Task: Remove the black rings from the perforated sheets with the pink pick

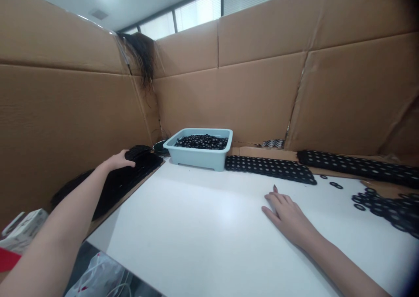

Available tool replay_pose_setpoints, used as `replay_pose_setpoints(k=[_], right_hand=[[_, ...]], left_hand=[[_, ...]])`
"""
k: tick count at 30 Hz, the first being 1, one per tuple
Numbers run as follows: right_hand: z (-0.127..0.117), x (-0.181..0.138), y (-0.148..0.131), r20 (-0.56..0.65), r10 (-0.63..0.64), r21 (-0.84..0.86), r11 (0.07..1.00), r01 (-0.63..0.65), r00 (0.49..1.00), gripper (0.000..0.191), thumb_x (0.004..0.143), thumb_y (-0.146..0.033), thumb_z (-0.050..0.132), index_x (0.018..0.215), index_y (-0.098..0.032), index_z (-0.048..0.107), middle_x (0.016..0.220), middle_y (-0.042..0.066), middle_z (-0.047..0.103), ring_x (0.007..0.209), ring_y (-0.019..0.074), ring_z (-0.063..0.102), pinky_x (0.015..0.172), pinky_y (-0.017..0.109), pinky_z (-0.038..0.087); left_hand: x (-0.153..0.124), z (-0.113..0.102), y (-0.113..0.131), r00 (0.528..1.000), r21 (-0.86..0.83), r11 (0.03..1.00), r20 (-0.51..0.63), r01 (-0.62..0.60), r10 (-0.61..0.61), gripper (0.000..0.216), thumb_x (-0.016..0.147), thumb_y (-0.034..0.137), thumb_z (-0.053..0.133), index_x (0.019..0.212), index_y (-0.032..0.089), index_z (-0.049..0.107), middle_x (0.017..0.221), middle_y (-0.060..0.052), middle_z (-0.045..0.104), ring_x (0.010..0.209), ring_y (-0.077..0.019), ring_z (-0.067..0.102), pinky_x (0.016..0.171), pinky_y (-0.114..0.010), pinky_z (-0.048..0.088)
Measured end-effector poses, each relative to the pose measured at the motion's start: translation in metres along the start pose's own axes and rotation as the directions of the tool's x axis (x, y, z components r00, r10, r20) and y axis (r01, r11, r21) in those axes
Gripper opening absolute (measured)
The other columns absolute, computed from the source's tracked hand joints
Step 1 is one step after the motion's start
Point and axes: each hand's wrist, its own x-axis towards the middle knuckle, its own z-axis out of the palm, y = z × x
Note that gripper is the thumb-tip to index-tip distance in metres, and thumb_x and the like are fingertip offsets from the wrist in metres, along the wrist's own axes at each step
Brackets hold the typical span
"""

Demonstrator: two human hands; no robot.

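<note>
Black perforated rubber sheets (126,183) lay at ten o'clock under the open left hand (118,161); the right hand (288,216) rested spread on the white table (186,227).

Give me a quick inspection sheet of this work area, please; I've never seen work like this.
Surface: white table, brown cardboard along its far edge.
Job's things: punched black strips, loose black rings, light blue tub of black rings.
Clutter: white box and plastic bag, both off the table.
Hands: left hand rests on a stack of black strips; right hand lies on the table, holding nothing.
Cables: nothing seen.
Surroundings: cardboard walls, dark tuft at their corner, windows beyond.
</note>
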Motion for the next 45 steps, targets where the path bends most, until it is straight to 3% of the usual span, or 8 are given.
replay_pose_setpoints(k=[8,20,35,41,45], right_hand=[[0.001,0.000,0.001,-0.044,-0.016,-0.029,0.999,0.015,0.999,0.034,0.082,-0.041,0.033,0.100,-0.019,0.053,0.109,0.010,0.053,0.101,0.0265,0.046,0.077,0.037,0.040],[0.002,0.000,0.003,-0.050,-0.023,-0.049,0.999,0.020,0.998,0.035,0.082,-0.042,0.034,0.100,-0.019,0.053,0.110,0.009,0.054,0.101,0.0256,0.047,0.077,0.036,0.041],[-0.001,0.000,0.000,-0.005,0.003,-0.032,0.999,-0.003,1.000,0.035,0.082,-0.040,0.033,0.102,-0.019,0.052,0.112,0.010,0.052,0.104,0.0267,0.044,0.081,0.038,0.039],[-0.002,0.000,-0.002,-0.013,0.010,-0.029,1.000,-0.010,1.000,0.034,0.082,-0.040,0.034,0.102,-0.019,0.052,0.114,0.010,0.052,0.103,0.0259,0.045,0.081,0.038,0.039],[-0.002,0.000,-0.002,-0.028,0.003,-0.026,1.000,-0.004,1.000,0.034,0.082,-0.040,0.033,0.101,-0.018,0.052,0.111,0.011,0.052,0.100,0.0265,0.046,0.079,0.038,0.039]], left_hand=[[-0.014,-0.012,0.003,0.980,-0.121,0.986,-0.154,0.110,-0.128,0.068,0.063,0.048,0.056,0.121,0.016,0.042,0.116,-0.012,0.054,0.103,-0.0296,0.051,0.084,-0.036,0.041],[-0.024,-0.011,0.000,0.896,-0.238,0.955,-0.363,0.176,-0.255,0.064,0.064,0.045,0.056,0.120,0.016,0.044,0.110,-0.012,0.058,0.104,-0.0303,0.051,0.084,-0.038,0.043],[-0.021,-0.010,0.001,0.862,-0.243,0.940,-0.391,0.241,-0.322,0.065,0.061,0.045,0.058,0.119,0.018,0.045,0.109,-0.013,0.058,0.102,-0.0328,0.052,0.079,-0.041,0.045],[-0.019,-0.011,-0.001,0.889,-0.183,0.955,-0.358,0.235,-0.287,0.064,0.065,0.047,0.053,0.120,0.017,0.043,0.113,-0.014,0.056,0.104,-0.0322,0.051,0.081,-0.039,0.044],[-0.013,-0.010,-0.004,0.939,-0.106,0.976,-0.268,0.193,-0.214,0.067,0.067,0.052,0.049,0.121,0.014,0.040,0.112,-0.015,0.056,0.102,-0.0326,0.052,0.080,-0.039,0.043]])
